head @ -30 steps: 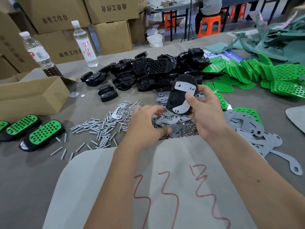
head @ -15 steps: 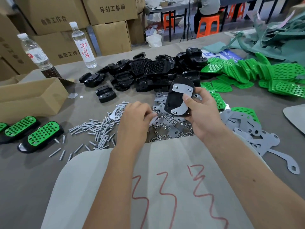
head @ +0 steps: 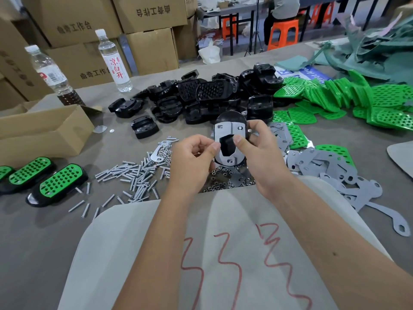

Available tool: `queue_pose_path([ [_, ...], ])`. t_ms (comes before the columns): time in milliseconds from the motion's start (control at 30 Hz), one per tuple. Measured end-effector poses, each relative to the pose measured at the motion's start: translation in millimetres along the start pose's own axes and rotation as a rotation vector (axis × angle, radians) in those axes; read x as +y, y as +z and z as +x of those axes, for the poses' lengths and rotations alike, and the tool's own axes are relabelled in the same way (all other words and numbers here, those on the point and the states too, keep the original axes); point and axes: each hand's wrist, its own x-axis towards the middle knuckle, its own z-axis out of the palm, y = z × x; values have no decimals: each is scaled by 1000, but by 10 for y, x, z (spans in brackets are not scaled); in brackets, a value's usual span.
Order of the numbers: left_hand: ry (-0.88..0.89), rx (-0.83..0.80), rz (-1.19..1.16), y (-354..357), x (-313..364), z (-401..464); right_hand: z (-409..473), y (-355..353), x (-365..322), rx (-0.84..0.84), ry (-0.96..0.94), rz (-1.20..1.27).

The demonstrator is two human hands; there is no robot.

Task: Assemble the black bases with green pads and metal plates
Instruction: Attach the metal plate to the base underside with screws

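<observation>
Right hand (head: 259, 153): grips the oval black plastic base (head: 232, 121) w/ a flat grey metal plate (head: 225, 130) on its upturned face, held upright above the nut pile; thumb presses the plate's mid section, fingers curled round the far edge.
Left hand (head: 192, 157): fingers curled, thumb and forefinger pinched together at the plate's left edge; whatever's pinched is too small to tell.
Finished pcs: 3 black bases w/ green perforated pads (head: 60, 182) fitted, lying side by side at the left table edge, one half out of view.
Black bases, loose (head: 201, 97): one big heap mid-table, too tangled to count; 1 lone piece (head: 144, 128) just beside it.
Green pads, loose (head: 335, 95): long fanned-out pile to the right, can't count.
Grey plates (head: 330, 173): overlapping stack right of the hand, count unclear.
Silver bolts (head: 131, 175): dozens scattered left of the hands.
Small nuts (head: 225, 182): pile under the held base.
Bottles: 2 clear plastic, one w/ red lettering (head: 114, 63), one w/ dark liquid at the bottom (head: 51, 74).
Open cardboard box (head: 44, 128): on the table left, inside not visible.
Cardboard cartons (head: 152, 14): stacked behind the table, closed.
Pale sheet w/ red scribbles (head: 223, 253): under the forearms.
</observation>
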Motion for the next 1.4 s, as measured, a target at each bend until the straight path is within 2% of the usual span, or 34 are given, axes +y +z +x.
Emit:
queue_pose_path([
  [200,23,-42,56,-36,27,-5,-22,21,-11,-23,-4,-1],
  [433,-45,3,78,-30,4,-9,-37,-13,-24,-47,4,9],
  [633,-17,158,186,-56,-51,13,-59,-23,-67,-114,25,71],
  [700,-63,154,101,-77,-58,24,-66,-34,-86,-131,43,115],
  [833,-204,-23,-272,-110,42,-4,-75,-47,-114,-195,93,189],
  [933,-283,-60,-453,-107,80,-3,-81,-24,-103,-221,103,172],
  [1100,-339,0,-479,-143,27,38,-70,-34,-79,-253,111,101],
  [1233,-358,97,-546,-183,4,80,-74,-54,-89,-346,133,46],
  [1400,-362,143,-546,-178,6,80,-96,-37,-77,-386,139,57],
])
